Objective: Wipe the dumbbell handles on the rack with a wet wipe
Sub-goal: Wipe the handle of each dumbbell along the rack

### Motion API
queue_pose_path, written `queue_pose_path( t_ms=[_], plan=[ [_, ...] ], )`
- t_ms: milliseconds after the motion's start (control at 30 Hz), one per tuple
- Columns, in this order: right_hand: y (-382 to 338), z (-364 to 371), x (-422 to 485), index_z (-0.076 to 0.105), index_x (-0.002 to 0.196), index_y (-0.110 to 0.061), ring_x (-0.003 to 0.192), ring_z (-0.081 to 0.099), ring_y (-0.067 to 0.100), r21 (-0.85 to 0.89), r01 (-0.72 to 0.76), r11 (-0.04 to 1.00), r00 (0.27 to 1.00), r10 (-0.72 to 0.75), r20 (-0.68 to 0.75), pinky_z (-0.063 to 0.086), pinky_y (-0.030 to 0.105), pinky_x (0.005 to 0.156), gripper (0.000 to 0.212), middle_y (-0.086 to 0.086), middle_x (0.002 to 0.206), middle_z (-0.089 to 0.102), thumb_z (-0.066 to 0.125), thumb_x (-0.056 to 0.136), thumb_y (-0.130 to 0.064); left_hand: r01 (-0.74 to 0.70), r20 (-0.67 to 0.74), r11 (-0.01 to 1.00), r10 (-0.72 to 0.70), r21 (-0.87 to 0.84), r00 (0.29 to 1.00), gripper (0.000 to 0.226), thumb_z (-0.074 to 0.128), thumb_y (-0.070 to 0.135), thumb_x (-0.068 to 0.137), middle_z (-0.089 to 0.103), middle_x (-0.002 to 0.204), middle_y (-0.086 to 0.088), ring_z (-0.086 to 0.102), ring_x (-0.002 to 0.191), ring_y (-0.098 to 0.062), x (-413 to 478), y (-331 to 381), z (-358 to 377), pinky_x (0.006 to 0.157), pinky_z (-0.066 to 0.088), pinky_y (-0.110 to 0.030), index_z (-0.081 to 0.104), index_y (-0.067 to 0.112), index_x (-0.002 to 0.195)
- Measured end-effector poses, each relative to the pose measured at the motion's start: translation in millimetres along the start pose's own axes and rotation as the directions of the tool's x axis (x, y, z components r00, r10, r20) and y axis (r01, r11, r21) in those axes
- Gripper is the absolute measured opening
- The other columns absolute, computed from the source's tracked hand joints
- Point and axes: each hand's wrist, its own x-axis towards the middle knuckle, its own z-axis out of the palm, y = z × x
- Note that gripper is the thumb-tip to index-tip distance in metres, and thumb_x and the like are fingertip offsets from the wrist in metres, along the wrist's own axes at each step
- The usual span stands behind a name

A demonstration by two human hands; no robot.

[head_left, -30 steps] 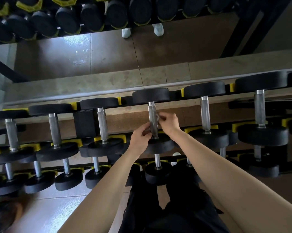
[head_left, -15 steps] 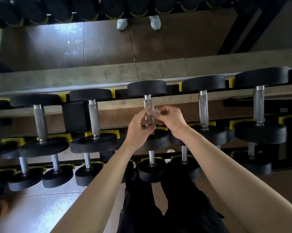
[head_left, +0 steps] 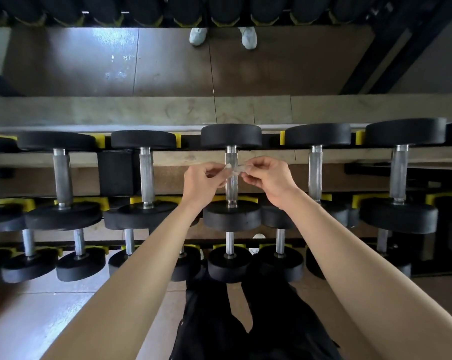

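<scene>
Both hands, left hand (head_left: 202,181) and right hand (head_left: 267,179), pinch a wet wipe (head_left: 234,169) over the middle dumbbell handle (head_left: 231,187).

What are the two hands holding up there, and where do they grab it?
A small wet wipe, pinched at its two ends: left hand on the left end, right hand on the right end.

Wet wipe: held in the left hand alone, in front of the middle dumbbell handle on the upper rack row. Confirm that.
Not the left hand alone. The head view shows the wet wipe pinched between both hands, left hand and right hand, in front of the middle dumbbell handle.
</scene>
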Motion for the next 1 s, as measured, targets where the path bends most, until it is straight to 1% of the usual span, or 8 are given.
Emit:
queue_pose_path(
  t_ms=[133,300,400,500,633,833,933,1000],
  plan=[
    [-2,3,7,0.068,0.106,-0.001,0.096,0.074,0.026,-0.033,0.015,0.999,1.000,-0.015,-0.007,0.061,0.036,0.087,0.024,0.014,0.102,0.074,0.073,0.084,0.009,0.135,-0.147,0.984,-0.151,-0.115,0.977,0.023,0.075,0.033,0.091,0.077,0.083,0.003,0.075,0.075,-0.015,6,2,0,0.073,0.061,-0.026,0.076,0.013,0.104],
    [-1,13,20,0.073,0.110,-0.012,0.089,0.072,0.016,-0.518,0.122,0.847,0.967,-0.219,-0.132,0.061,0.028,0.082,0.025,0.000,0.096,0.073,0.079,0.086,-0.009,0.214,-0.258,0.959,-0.258,-0.186,0.931,0.027,0.067,0.041,0.097,0.070,0.075,0.002,0.063,0.063,-0.007,25,2,2,0.066,0.053,-0.026,0.072,0.015,0.096],
    [3,15,29,0.075,0.104,-0.013,0.088,0.068,0.014,-0.643,0.128,0.755,0.910,-0.348,-0.227,0.053,0.027,0.083,0.015,-0.001,0.094,0.074,0.076,0.090,-0.019,0.253,-0.256,0.941,-0.307,-0.222,0.917,0.026,0.064,0.038,0.099,0.068,0.076,0.002,0.062,0.064,-0.007,33,2,6,0.068,0.051,-0.026,0.072,0.013,0.097],
    [8,12,34,0.074,0.107,-0.011,0.091,0.064,0.014,-0.676,0.064,0.734,0.840,-0.405,-0.361,0.045,0.025,0.082,0.019,0.002,0.099,0.074,0.069,0.096,-0.025,0.266,-0.173,0.920,-0.323,-0.286,0.930,0.024,0.065,0.033,0.099,0.069,0.075,0.002,0.063,0.064,-0.006,35,3,13,0.068,0.054,-0.023,0.072,0.011,0.096],
    [13,10,39,0.073,0.095,-0.013,0.080,0.062,0.014,-0.575,-0.028,0.818,0.811,-0.318,-0.492,0.053,0.034,0.083,0.026,-0.003,0.086,0.070,0.066,0.097,-0.037,0.269,-0.128,0.912,-0.320,-0.309,0.939,0.021,0.068,0.033,0.097,0.074,0.085,0.002,0.068,0.076,-0.009,38,3,21,0.075,0.056,-0.025,0.072,0.012,0.100],
    [12,33,35,0.065,0.077,-0.017,0.066,0.057,0.003,-0.549,0.104,0.829,0.917,-0.294,-0.270,0.042,0.020,0.065,0.023,-0.008,0.070,0.061,0.069,0.095,-0.032,0.299,-0.245,0.850,-0.430,-0.433,0.869,0.020,0.058,0.029,0.104,0.072,0.086,-0.002,0.070,0.077,-0.012,44,-1,13,0.080,0.058,-0.030,0.069,0.016,0.093],
    [14,30,23,0.073,0.088,-0.014,0.068,0.060,-0.002,-0.589,0.210,0.780,0.906,-0.382,-0.184,0.045,0.014,0.068,0.011,-0.011,0.076,0.066,0.073,0.092,-0.025,0.228,-0.186,0.832,-0.364,-0.506,0.913,0.016,0.059,0.022,0.103,0.075,0.097,-0.009,0.073,0.090,-0.016,32,0,6,0.084,0.059,-0.030,0.069,0.014,0.094],
    [16,26,13,0.075,0.101,-0.013,0.076,0.062,-0.002,-0.641,0.280,0.715,0.893,-0.438,-0.098,0.052,0.022,0.077,0.011,-0.011,0.087,0.070,0.073,0.092,-0.018,0.197,-0.100,0.825,-0.292,-0.530,0.951,0.012,0.061,0.021,0.101,0.072,0.103,-0.015,0.070,0.099,-0.028,20,1,2,0.091,0.056,-0.037,0.068,0.014,0.094]
  ],
)
